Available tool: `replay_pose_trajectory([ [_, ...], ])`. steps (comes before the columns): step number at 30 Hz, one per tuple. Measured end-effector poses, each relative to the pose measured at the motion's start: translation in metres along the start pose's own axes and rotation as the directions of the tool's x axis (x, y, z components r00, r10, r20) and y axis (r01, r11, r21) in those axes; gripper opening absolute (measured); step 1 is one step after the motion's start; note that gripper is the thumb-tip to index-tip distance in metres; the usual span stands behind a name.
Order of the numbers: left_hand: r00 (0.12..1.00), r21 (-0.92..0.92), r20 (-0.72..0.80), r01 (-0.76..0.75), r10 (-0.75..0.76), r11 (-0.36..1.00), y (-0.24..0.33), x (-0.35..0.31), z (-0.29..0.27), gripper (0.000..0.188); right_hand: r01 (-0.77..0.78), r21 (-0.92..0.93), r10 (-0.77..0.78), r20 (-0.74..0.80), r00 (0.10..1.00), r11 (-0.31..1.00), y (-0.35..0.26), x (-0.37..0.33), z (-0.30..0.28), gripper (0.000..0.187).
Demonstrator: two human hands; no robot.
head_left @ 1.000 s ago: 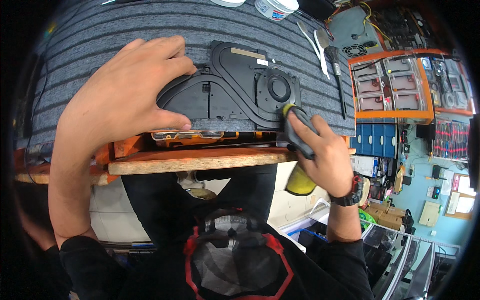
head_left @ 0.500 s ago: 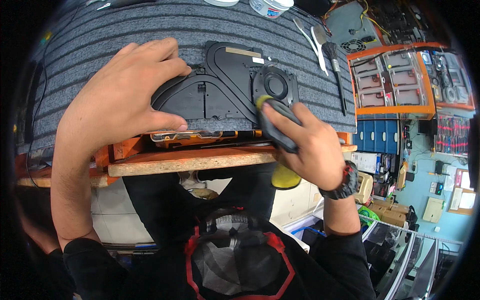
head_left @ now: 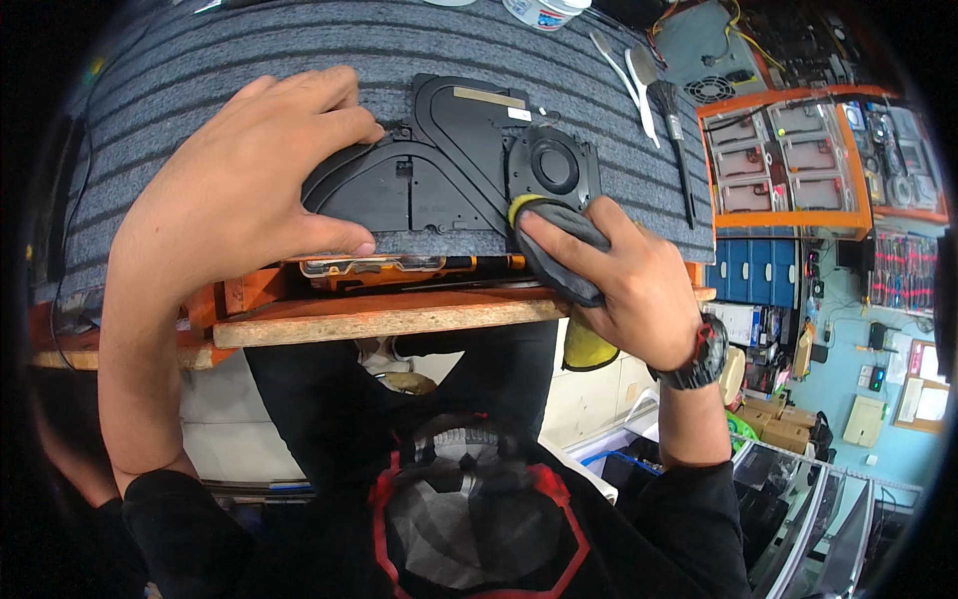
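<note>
A black laptop cooling module (head_left: 461, 150) with curved heat pipes lies flat on the grey ribbed mat. Its round fan (head_left: 555, 163) shows at the right end, while its left end is partly covered by my left hand (head_left: 235, 180). That hand spans the left end, fingertips along the far edge and thumb at the near edge, holding it. A grey and yellow cloth (head_left: 561, 250) is bunched in my right hand (head_left: 634, 280). The cloth touches the module's near edge just below the fan, and a yellow corner of it hangs under the hand.
Two white-handled brushes (head_left: 639, 95) and a black brush (head_left: 674, 150) lie on the mat (head_left: 269, 50) at the right. A white tub (head_left: 544, 12) stands at the far edge. Below the mat runs a wooden ledge (head_left: 389, 321). An orange-framed drawer cabinet (head_left: 783, 165) is at the right.
My right hand and the cloth have shifted slightly right and toward me, off the fan's lower left side. The left hand has hardly moved.
</note>
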State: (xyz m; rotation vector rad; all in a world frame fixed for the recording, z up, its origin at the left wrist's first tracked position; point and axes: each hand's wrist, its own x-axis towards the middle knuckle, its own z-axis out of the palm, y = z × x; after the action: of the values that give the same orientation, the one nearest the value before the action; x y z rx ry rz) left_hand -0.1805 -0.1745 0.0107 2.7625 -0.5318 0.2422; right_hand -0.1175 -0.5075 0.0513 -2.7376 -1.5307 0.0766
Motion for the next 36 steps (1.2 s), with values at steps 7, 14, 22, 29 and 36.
replay_pose_trajectory([
  [7,0.998,0.013,0.049,0.033,-0.034,0.999,0.006,0.005,-0.005,0.075,0.052,-0.048,-0.051,0.015,0.999,0.998,0.003,0.001,-0.002,0.075],
  [14,0.998,-0.002,0.06,0.018,-0.018,1.0,0.0,0.003,-0.002,0.075,-0.063,0.049,0.066,-0.052,0.996,0.997,0.003,0.009,0.011,0.074],
  [22,0.999,-0.014,0.047,0.014,-0.013,1.0,0.004,0.007,-0.004,0.076,-0.229,0.033,0.23,-0.02,0.973,0.973,-0.013,-0.021,0.009,0.078],
  [29,0.997,0.005,0.065,0.03,-0.03,1.0,0.004,0.006,-0.005,0.077,-0.3,0.032,0.3,0.012,0.954,0.953,-0.001,-0.031,0.007,0.079],
  [36,0.996,-0.006,0.079,0.052,-0.052,0.999,0.006,0.007,-0.006,0.079,-0.292,-0.01,0.291,-0.051,0.955,0.956,-0.005,-0.023,0.015,0.081],
])
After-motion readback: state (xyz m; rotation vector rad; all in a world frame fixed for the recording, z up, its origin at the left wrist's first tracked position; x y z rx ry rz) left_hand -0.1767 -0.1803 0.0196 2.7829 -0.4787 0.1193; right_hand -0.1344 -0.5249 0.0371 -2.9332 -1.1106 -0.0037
